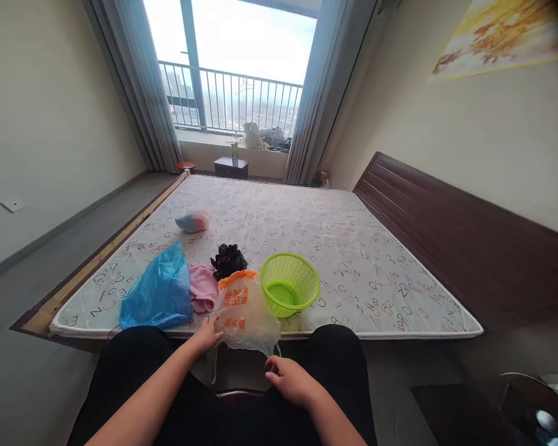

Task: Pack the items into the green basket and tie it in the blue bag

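A translucent white plastic bag [246,316] with orange lettering lies at the mattress's near edge, its lower part hanging over. My left hand [207,336] has its fingers closed on the bag's left side. At the bag's lower right corner, my right hand [288,376] pinches a strip of the plastic between curled fingers. A lime green basket [312,288] stands just right of the bag, tilted a little toward me. Behind the bag sits a crumpled black plastic bag [229,261]. A pink towel [203,287] and a blue plastic bag [160,288] lie to the left.
The bare mattress [353,266] stretches ahead, with a small tied bag [193,221] farther back. Its dark headboard [446,229] is on the right, a wooden frame rail [102,251] on the left. A nightstand [231,167] stands by the window.
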{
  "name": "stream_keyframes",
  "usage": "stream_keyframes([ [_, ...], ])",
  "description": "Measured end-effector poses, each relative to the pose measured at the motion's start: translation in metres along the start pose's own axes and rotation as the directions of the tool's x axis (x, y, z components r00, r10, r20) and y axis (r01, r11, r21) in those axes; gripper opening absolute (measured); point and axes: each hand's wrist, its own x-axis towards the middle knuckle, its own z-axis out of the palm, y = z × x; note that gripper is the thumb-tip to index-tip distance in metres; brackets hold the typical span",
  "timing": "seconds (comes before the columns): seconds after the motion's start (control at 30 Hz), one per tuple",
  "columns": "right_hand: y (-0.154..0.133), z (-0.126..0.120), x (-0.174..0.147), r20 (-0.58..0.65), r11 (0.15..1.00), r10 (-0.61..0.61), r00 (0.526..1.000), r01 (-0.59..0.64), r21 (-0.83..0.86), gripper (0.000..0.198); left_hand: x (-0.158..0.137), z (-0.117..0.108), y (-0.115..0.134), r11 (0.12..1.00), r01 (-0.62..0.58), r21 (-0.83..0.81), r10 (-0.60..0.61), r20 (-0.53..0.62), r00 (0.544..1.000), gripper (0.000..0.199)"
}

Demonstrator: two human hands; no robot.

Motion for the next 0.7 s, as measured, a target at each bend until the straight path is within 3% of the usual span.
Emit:
stream_keyframes([
  [0.23, 0.003, 0.002, 0.003, 0.004, 1.0, 0.007, 1.0, -0.007, 0.014, 0.026, 0.004, -0.014, 0.005, 0.998, -0.069, -0.003, 0.069, -0.081, 0.994, 0.066],
  [0.7, 0.018, 0.015, 0.014, 0.002, 1.0, 0.015, 1.0, -0.015, -0.004, 0.028, 0.004, -0.006, 0.007, 0.994, -0.037, -0.107, 0.031, -0.056, 0.998, 0.073],
])
